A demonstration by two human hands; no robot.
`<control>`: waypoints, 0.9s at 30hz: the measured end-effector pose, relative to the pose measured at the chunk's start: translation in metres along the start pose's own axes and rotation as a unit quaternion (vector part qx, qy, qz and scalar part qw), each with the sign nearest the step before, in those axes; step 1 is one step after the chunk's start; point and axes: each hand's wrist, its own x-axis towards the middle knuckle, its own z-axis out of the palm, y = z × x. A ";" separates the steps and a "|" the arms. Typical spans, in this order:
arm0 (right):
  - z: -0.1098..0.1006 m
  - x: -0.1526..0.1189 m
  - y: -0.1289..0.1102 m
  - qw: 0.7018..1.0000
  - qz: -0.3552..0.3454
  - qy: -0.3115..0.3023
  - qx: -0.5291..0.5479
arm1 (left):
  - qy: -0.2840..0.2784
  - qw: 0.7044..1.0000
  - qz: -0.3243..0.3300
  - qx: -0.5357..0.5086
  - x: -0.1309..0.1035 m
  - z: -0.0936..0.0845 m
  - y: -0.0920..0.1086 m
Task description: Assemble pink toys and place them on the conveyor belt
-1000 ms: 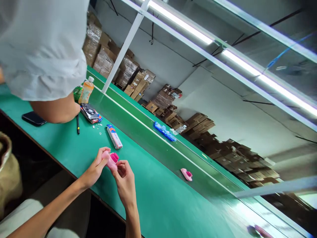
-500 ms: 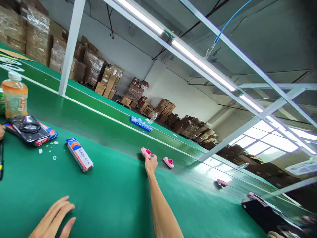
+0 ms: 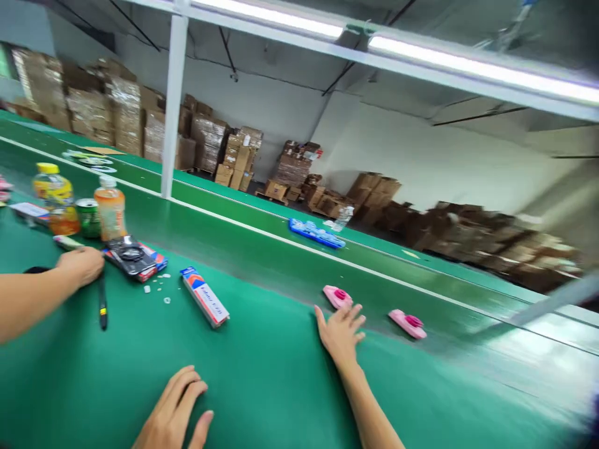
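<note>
Head view: the right hand (image 3: 340,329) lies flat on the green bench (image 3: 271,374) with its fingers spread and empty, the fingertips just short of a pink part (image 3: 337,296) that sits at the near edge of the darker belt (image 3: 262,255); whether a fingertip actually touches it is hard to tell. A second pink part (image 3: 408,323) lies on the belt to the right, well apart from the hand. The left hand (image 3: 175,415) rests palm down on the bench at the bottom of the picture, fingers loosely extended and holding nothing. Between the two hands and further back lies a small white, orange and blue box (image 3: 204,304), flat on the bench. To its left are scattered white bits (image 3: 156,288), then a dark phone case (image 3: 131,257) on a red and blue packet. A co-worker's hand (image 3: 80,264) comes in from the left edge, closed on a black pen (image 3: 102,304) that points toward the near side. Behind it stand an orange drink bottle (image 3: 110,215), a green can (image 3: 87,217) and a yellow-capped bottle (image 3: 57,206). A blue tray (image 3: 316,233) lies on the far side of the belt, and stacked cardboard boxes (image 3: 126,125) line the wall.
</note>
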 end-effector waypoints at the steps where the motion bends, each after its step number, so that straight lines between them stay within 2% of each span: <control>1: 0.002 -0.012 -0.005 0.998 -0.043 -0.030 0.018 | -0.003 0.999 -0.001 0.035 0.001 -0.002 0.002; 4: 0.007 -0.041 -0.019 0.973 -0.176 -0.132 0.071 | -0.023 0.992 0.012 0.121 0.000 0.001 0.007; 8: 0.005 -0.059 -0.046 0.915 -0.306 -0.227 0.134 | -0.080 0.989 0.004 0.122 -0.004 0.006 0.011; 10: 0.004 -0.065 -0.065 0.902 -0.313 -0.252 0.158 | -0.099 0.988 -0.008 0.121 -0.005 0.006 0.014; 13: 0.011 -0.079 -0.102 0.908 -0.261 -0.273 0.183 | -0.124 0.985 -0.010 0.118 -0.003 0.001 0.019; 15: 0.018 -0.094 -0.129 0.901 -0.257 -0.281 0.208 | -0.125 0.987 -0.026 0.102 -0.001 -0.003 0.022; 17: 0.024 -0.110 -0.149 0.885 -0.304 -0.268 0.230 | -0.113 0.989 -0.049 0.080 0.000 -0.007 0.022; 19: 0.027 -0.122 -0.158 0.864 -0.369 -0.239 0.245 | -0.102 0.991 -0.055 0.065 -0.002 -0.008 0.018; 21: 0.026 -0.129 -0.157 0.853 -0.412 -0.201 0.251 | -0.101 0.992 -0.031 0.068 -0.005 -0.004 0.010; 24: 0.023 -0.132 -0.148 0.856 -0.438 -0.118 0.250 | -0.101 0.989 0.020 0.104 -0.013 0.009 -0.006; 27: 0.025 -0.134 -0.143 0.848 -0.463 -0.023 0.256 | -0.081 0.989 0.001 0.126 -0.013 0.017 -0.011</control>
